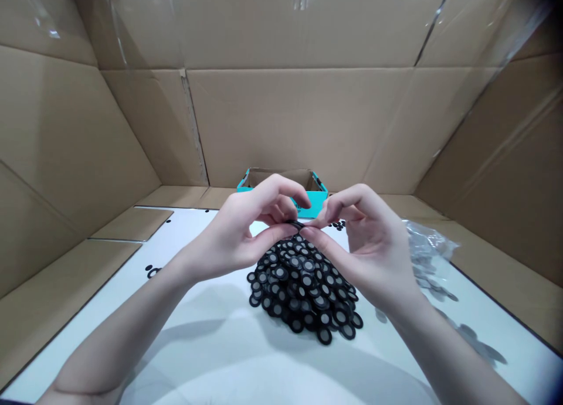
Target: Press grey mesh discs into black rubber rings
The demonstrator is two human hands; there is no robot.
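Above a heap of small black rings with grey centres [303,288], both hands meet and pinch one black ring [295,224]. My left hand [259,220] grips its left side between thumb and fingers. The thumb and index finger of my right hand [356,229] are pressed together at its right edge. The ring is seen nearly edge-on, and the fingers cover much of it. Whether a grey disc sits in it, I cannot tell.
A turquoise box [314,204] stands behind the hands. To the right lie a clear plastic bag [428,241] and several loose grey discs [479,343]. A few black pieces [153,272] are at the left. Cardboard walls [299,123] enclose the white table [197,346].
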